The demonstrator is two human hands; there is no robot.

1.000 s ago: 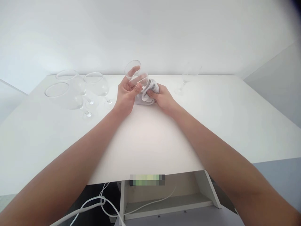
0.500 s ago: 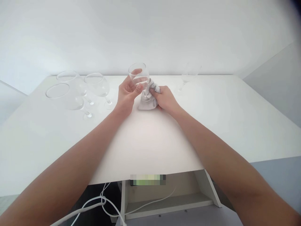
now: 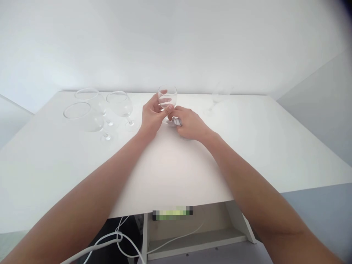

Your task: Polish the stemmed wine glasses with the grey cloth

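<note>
A clear stemmed wine glass [image 3: 168, 96] stands upright in front of me, its bowl gripped by my left hand [image 3: 154, 113]. My right hand [image 3: 191, 123] is closed on a white cloth [image 3: 177, 122], low beside the glass at its stem and foot. Most of the cloth is covered by my fingers, and the stem is largely hidden too. To the left stand three more wine glasses: a front one [image 3: 82, 117], a back one [image 3: 89, 94] and one nearer my left hand [image 3: 121, 104]. Another faint wine glass [image 3: 217, 96] stands right of my right hand.
All this is on a white table [image 3: 165, 172] against a pale wall [image 3: 176, 40]. Below its front edge an open drawer [image 3: 203, 238] holds a blurred-out item [image 3: 172, 213]. White cables [image 3: 104, 242] hang at the lower left.
The glass and both hands sit slightly lower in view. My right hand has turned palm-down and moved in around the stem, bunching the cloth so less of it shows.
</note>
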